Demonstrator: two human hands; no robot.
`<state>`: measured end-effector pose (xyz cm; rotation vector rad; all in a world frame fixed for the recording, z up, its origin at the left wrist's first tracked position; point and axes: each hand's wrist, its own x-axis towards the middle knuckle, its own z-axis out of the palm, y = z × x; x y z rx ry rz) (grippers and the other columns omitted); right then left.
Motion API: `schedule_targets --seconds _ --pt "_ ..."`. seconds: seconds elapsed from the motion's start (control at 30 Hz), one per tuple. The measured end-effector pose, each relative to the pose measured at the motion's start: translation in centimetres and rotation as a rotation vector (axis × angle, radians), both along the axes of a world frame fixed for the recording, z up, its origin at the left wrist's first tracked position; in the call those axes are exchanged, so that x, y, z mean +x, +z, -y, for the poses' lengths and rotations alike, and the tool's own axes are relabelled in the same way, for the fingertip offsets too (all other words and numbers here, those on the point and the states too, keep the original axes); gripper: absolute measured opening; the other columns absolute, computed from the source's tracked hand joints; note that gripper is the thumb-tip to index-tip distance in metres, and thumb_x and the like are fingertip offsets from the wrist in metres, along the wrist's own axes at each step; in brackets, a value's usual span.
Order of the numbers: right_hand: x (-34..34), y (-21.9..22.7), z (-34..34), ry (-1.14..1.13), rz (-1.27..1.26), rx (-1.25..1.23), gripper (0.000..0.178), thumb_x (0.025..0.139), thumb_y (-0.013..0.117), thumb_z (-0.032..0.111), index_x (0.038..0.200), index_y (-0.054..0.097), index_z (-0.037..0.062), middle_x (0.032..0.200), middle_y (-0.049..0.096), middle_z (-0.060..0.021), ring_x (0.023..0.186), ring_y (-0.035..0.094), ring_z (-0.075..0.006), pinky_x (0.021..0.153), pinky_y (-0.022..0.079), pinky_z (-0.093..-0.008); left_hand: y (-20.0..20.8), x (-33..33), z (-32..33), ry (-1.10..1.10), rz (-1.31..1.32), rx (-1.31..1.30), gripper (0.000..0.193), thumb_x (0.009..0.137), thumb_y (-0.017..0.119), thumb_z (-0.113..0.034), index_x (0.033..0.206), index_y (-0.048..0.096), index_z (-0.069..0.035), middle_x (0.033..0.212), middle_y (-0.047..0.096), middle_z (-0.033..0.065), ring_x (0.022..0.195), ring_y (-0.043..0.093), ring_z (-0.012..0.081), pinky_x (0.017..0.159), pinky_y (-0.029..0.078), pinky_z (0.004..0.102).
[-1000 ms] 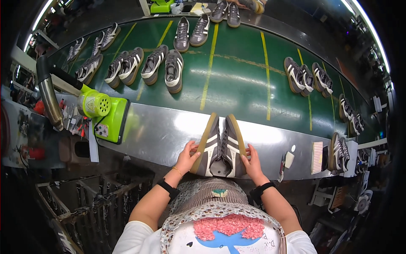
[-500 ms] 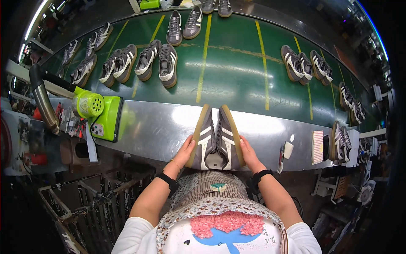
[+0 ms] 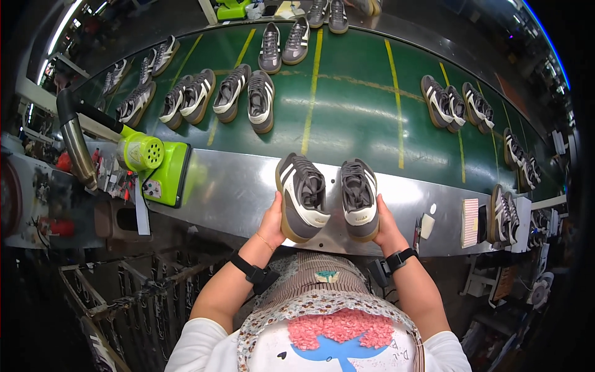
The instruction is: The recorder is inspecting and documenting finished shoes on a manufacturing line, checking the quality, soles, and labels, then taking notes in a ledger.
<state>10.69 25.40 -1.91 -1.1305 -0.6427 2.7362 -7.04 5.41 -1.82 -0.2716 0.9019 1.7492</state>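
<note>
My left hand [image 3: 272,221] is closed round the heel end of a dark grey sneaker [image 3: 302,197] with white stripes, a white heel tab and a gum sole. Its partner, a matching sneaker [image 3: 359,199], is gripped by my right hand [image 3: 388,227] along its outer side. Both shoes point away from me over the metal ledge [image 3: 235,180], their laced openings facing up and their heels toward me. A gap separates the two. Whether the soles touch the ledge, I cannot tell. The fingertips under the shoes are hidden.
Past the ledge runs a green belt [image 3: 353,124] with yellow lines. Similar sneakers [image 3: 260,101] stand on it in pairs, left and right. A lime-green blower machine [image 3: 164,164] stands at the left. A striped pad [image 3: 470,222] and another pair of sneakers [image 3: 501,214] are at the right.
The two sneakers have turned from lying on their sides, soles outward, to openings up with heel tabs showing. They have also moved apart, still in my hands.
</note>
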Motion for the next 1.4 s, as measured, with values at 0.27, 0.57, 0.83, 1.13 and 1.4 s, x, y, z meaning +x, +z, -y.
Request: schedule_targets --seconds 0.27,0.57,0.83,1.13,1.4 --pt "3.7 -2.8 -1.0 0.074 0.191 0.570 0.051 0.094 0.039 0.036 0.131 0.035 0.0020 0.115 0.053 -0.0120 0.101 0.053 -0.0212 0.089 0.041 -0.0329 11.8 1.4 0.5 -0.242 -0.604 -0.048 0.053 0.097 0.032 -0.036 0.137 0.026 -0.001 0.135 0.037 0.0097 0.123 0.036 0.0170 0.102 0.029 0.0301" --pt "7.6 -7.0 0.3 0.301 0.460 1.049 0.051 0.094 0.043 0.030 0.137 0.028 0.0073 0.129 0.044 -0.0144 0.117 0.041 -0.0206 0.098 0.031 -0.0297 16.5 2.6 2.2 -0.331 -0.763 0.019 0.060 0.096 0.034 -0.036 0.139 0.016 0.001 0.142 0.026 0.0107 0.131 0.021 0.0178 0.107 0.016 0.0298" --pt "7.2 -7.0 0.3 0.312 0.451 1.017 0.052 0.094 0.043 0.032 0.137 0.028 0.0073 0.130 0.043 -0.0167 0.120 0.040 -0.0239 0.099 0.031 -0.0314 16.7 2.7 2.7 -0.332 -0.626 0.031 0.061 0.097 0.033 -0.037 0.140 0.012 0.001 0.144 0.020 0.0099 0.133 0.016 0.0172 0.107 0.014 0.0295" --pt "6.5 -6.5 0.4 0.323 0.474 1.012 0.054 0.093 0.044 0.034 0.137 0.028 0.0079 0.129 0.044 -0.0188 0.120 0.042 -0.0265 0.099 0.032 -0.0332 16.5 2.8 2.8 -0.254 -0.490 0.080 0.063 0.095 0.040 -0.032 0.142 0.009 -0.004 0.142 0.023 0.0097 0.130 0.022 0.0173 0.106 0.018 0.0309" --pt "6.8 -8.4 -0.1 0.327 0.444 1.010 0.054 0.093 0.044 0.034 0.138 0.028 0.0084 0.128 0.044 -0.0185 0.119 0.043 -0.0264 0.098 0.033 -0.0332 15.5 3.8 2.6 -0.087 -0.438 0.082 0.077 0.078 0.065 -0.004 0.133 0.012 -0.015 0.128 0.032 0.0115 0.114 0.039 0.0231 0.095 0.037 0.0404"
